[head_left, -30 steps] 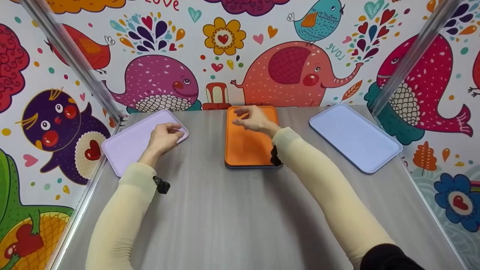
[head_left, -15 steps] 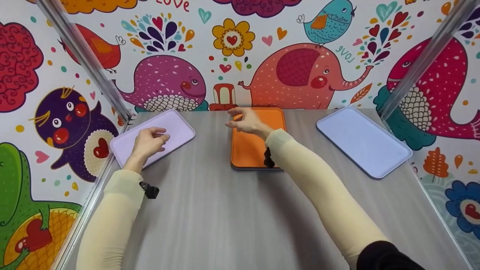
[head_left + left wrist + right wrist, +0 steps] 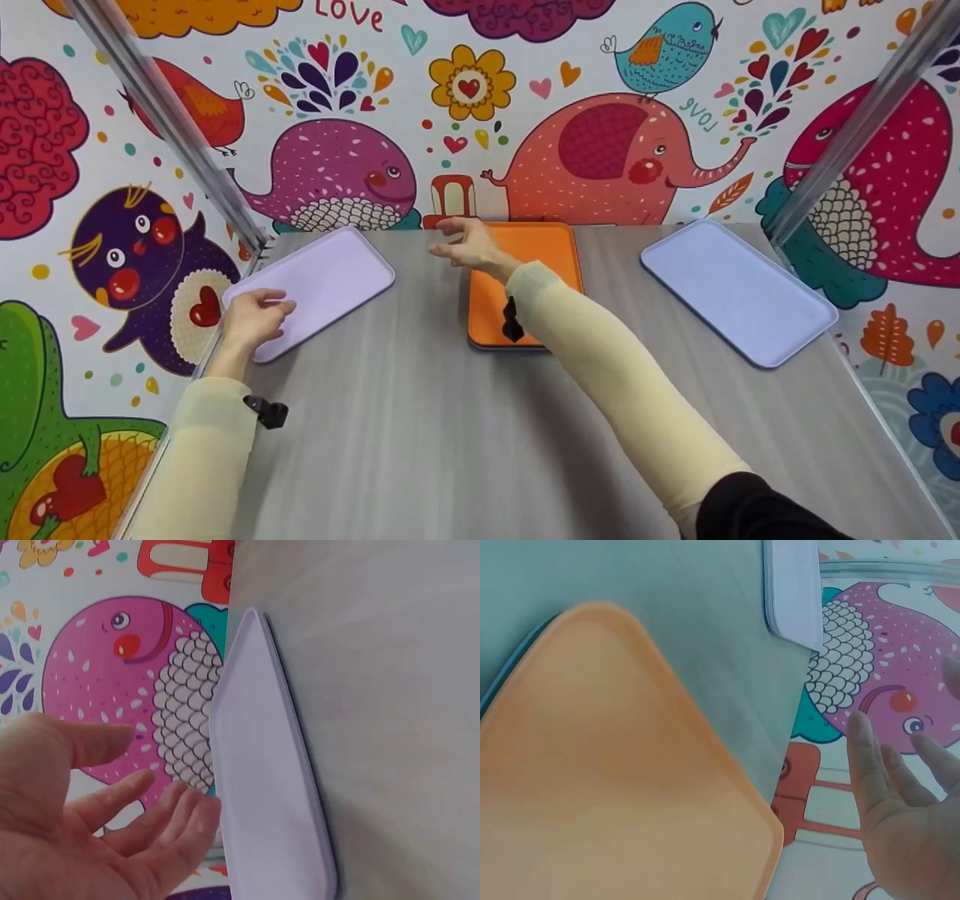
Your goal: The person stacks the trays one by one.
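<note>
My left hand (image 3: pixel 253 321) hovers over the near left end of a lilac tray (image 3: pixel 337 270), its fingers loosely bent and holding nothing. In the left wrist view the fingers (image 3: pixel 169 832) are spread apart beside the tray's edge. My right hand (image 3: pixel 471 246) is above the far left corner of an orange tray (image 3: pixel 544 259), which lies on top of a darker tray whose rim shows beneath. Nothing is in that hand; the right wrist view shows its fingers (image 3: pixel 866 765) extended and apart. The right forearm covers part of the orange tray.
A pale blue tray (image 3: pixel 739 292) lies at an angle on the right of the grey table (image 3: pixel 405 420). Walls printed with cartoon animals stand at the back and sides. Metal posts (image 3: pixel 855 124) rise at the back corners.
My left hand has drawn back toward the near left, across the lilac tray. The right hand has shifted left, toward the orange tray's left edge. The view has shifted slightly; the trays stay put.
</note>
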`<state>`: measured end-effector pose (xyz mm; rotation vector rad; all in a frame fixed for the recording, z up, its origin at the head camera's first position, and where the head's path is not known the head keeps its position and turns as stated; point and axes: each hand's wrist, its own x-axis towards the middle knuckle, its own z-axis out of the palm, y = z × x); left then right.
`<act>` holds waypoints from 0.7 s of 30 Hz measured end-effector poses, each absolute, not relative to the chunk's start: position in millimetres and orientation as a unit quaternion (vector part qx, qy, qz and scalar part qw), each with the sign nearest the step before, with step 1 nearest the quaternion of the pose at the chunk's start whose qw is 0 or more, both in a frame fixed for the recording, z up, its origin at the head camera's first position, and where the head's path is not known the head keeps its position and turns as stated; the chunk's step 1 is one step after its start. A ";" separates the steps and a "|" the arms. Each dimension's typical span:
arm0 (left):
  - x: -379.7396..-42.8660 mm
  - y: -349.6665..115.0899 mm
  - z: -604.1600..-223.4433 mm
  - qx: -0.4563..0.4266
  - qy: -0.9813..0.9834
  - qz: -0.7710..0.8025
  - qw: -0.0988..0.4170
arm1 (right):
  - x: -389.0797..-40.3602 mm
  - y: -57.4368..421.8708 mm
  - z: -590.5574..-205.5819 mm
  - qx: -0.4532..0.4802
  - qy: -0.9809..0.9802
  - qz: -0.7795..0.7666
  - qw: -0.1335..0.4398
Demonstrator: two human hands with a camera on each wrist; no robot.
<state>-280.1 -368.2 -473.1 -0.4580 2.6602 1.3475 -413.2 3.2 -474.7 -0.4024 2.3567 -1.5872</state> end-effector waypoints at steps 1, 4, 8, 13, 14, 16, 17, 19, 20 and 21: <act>-278.2 -373.3 -475.3 -0.159 0.881 0.441 0.064 | -414.2 -1.1 -476.2 -0.137 0.813 -0.549 0.137; -273.3 -386.8 -482.1 -0.186 0.886 0.420 0.059 | -416.3 -13.9 -480.4 -0.130 0.812 -0.550 0.145; -269.9 -402.1 -491.9 -0.212 0.897 0.385 0.033 | -419.3 -29.3 -484.2 -0.117 0.815 -0.547 0.153; -269.6 -413.7 -501.9 -0.240 0.907 0.346 0.018 | -426.8 -44.8 -491.2 -0.103 0.825 -0.534 0.154; -269.4 -415.3 -504.5 -0.245 0.907 0.342 0.013 | -428.2 -48.0 -493.2 -0.101 0.828 -0.529 0.155; -268.6 -418.4 -509.3 -0.258 0.902 0.346 0.008 | -430.5 -55.1 -497.5 -0.095 0.836 -0.516 0.158; -268.2 -420.2 -511.5 -0.263 0.900 0.347 0.007 | -431.8 -58.9 -499.7 -0.093 0.841 -0.508 0.158; -267.4 -423.6 -514.9 -0.275 0.897 0.347 0.006 | -434.2 -67.2 -503.8 -0.089 0.852 -0.492 0.156; -267.4 -425.5 -516.4 -0.279 0.896 0.346 0.008 | -435.5 -71.4 -505.8 -0.086 0.855 -0.489 0.153; -267.6 -427.2 -517.8 -0.285 0.894 0.346 0.010 | -437.1 -75.7 -507.9 -0.081 0.858 -0.485 0.150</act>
